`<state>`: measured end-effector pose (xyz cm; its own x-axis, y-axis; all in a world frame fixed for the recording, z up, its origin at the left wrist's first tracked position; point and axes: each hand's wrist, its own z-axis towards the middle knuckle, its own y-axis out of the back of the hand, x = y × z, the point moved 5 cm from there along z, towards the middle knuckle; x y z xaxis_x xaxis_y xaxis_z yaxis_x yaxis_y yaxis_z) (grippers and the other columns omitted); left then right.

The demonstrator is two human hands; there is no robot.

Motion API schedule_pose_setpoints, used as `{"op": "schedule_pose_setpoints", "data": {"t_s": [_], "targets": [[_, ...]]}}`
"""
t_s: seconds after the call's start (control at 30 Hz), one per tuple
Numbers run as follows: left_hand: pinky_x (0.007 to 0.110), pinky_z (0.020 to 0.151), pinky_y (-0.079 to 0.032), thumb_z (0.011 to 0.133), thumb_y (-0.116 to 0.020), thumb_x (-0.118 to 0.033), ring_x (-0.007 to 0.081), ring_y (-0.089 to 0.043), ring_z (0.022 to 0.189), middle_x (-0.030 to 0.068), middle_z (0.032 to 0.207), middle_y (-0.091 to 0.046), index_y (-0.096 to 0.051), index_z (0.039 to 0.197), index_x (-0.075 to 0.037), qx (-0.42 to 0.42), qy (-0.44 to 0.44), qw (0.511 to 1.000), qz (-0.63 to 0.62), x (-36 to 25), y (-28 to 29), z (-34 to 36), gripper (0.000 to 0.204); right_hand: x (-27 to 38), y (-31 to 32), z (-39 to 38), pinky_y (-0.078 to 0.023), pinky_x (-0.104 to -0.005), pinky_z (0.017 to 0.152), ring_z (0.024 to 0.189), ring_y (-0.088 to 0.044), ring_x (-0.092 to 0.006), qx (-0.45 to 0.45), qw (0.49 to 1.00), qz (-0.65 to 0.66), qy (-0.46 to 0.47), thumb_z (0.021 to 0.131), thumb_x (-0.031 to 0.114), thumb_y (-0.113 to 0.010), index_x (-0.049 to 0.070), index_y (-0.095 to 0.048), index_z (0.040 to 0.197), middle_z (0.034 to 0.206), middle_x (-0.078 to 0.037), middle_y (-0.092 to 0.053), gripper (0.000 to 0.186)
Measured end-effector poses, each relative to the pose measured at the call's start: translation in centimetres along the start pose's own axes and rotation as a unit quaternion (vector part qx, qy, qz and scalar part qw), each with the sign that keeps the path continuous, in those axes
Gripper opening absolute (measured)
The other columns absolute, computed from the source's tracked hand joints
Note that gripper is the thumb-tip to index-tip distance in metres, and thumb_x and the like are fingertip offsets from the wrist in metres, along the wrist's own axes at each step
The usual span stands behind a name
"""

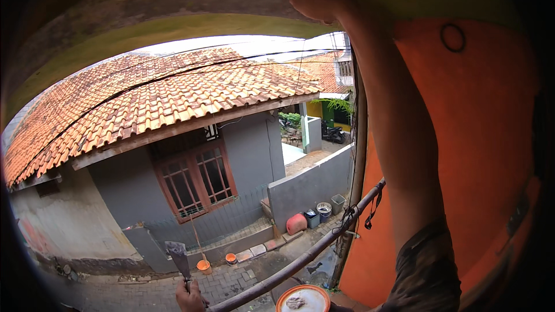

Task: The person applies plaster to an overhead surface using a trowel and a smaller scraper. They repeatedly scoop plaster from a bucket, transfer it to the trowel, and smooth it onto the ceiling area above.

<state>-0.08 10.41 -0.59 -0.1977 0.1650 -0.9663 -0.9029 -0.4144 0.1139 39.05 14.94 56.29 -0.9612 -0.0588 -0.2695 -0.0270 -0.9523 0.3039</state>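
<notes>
My left hand (191, 297), low in the view, is closed round the handle of a putty knife (178, 258). Its wide, stained blade points upward. My right arm stretches up past the orange wall, and my right hand (317, 1) is at the shaded underside of the overhead beam (173, 1). The fingers there look curled; a small dark shape shows at their tips, too dim to name. Below, between my arms, sits an orange-rimmed tub (328, 300) with whitish material and a greyish lump (296, 303) in it.
A bamboo pole (300, 259) runs slantwise in front of me, tied with cord to an upright pole (359, 133). An orange wall (474, 138) stands at right. Far below are a paved lane (243, 277), buckets and a tile-roofed house (173, 89); cables cross before it.
</notes>
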Motion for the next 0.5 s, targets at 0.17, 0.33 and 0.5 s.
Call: {"op": "schedule_pose_setpoints", "data": {"t_s": [0.17, 0.33, 0.5], "targets": [[0.024, 0.036, -0.036, 0.099, -0.053, -0.021, 0.0070, -0.043, 0.041, -0.0028, 0.059, -0.045, -0.053, 0.089, -0.007, -0.018, -0.003, 0.999, -0.028, 0.9, 0.4, -0.2, 0.018, -2.4, 5.7, 0.0, -0.038, -0.0433, 0.046, 0.052, -0.054, -0.0248, 0.108, 0.962, 0.227, -0.107, 0.089, 0.014, -0.047, -0.005, -0.066, 0.098, 0.071, -0.017, -0.062, 0.028], [0.024, 0.036, -0.036, 0.099, -0.054, -0.022, 0.0066, -0.042, 0.041, -0.0031, 0.058, -0.045, -0.052, 0.088, -0.008, -0.018, 0.000, 1.000, -0.019, 0.5, 0.4, -0.5, 0.018, -1.2, 6.2, 2.6, -0.033, -0.0418, 0.043, 0.047, -0.050, -0.0223, 0.039, 0.980, 0.136, -0.137, 0.088, 0.012, -0.047, -0.004, -0.065, 0.088, 0.065, -0.014, -0.059, 0.024], [0.024, 0.036, -0.035, 0.099, -0.053, -0.023, 0.0067, -0.042, 0.041, -0.0032, 0.058, -0.045, -0.053, 0.089, -0.008, -0.021, 0.009, 0.999, -0.028, 0.6, 0.1, -0.1, 0.018, -1.0, 2.8, 2.9, -0.032, -0.0398, 0.043, 0.048, -0.049, -0.0199, -0.027, 0.994, 0.101, 0.012, 0.088, 0.011, -0.047, -0.001, -0.064, 0.098, 0.066, -0.012, -0.058, 0.023]]}}
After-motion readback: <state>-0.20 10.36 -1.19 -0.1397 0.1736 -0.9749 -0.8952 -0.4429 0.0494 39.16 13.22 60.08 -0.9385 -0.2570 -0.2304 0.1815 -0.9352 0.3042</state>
